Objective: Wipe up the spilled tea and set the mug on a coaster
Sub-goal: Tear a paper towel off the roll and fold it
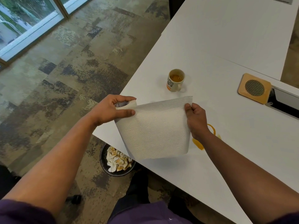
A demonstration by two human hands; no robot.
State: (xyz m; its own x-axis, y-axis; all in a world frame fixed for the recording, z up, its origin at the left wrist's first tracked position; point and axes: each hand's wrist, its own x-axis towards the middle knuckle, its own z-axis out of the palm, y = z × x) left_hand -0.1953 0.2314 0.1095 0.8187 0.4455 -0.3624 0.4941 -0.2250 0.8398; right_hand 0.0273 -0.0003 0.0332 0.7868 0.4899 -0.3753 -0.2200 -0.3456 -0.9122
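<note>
**Holding a paper towel sheet above the spilled tea**

Holding is what both hands do now. The spilled tea lies on the white table in the lower right of the frame, as an amber ring and a small puddle, partly hidden behind the right wrist. Just to the left of it, in the middle of the frame, a paper towel sheet is stretched between the two hands and held above the table. The right hand pinches the right edge of the sheet with curled fingers. The left hand grips the paper towel roll, thumb on top and fingers around it, at the left edge of the sheet. The hands are apart, with the full width of the sheet between them.

Above the sheet, near the centre of the frame, the mug stands upright on the bare table with tea inside. The coaster, a wooden square with a round mesh centre, lies well apart from the mug, at the right side of the frame.

Under the table edge, at the bottom centre, a dark bin on the patterned carpet holds crumpled stained paper towels. A window is in the upper left.
</note>
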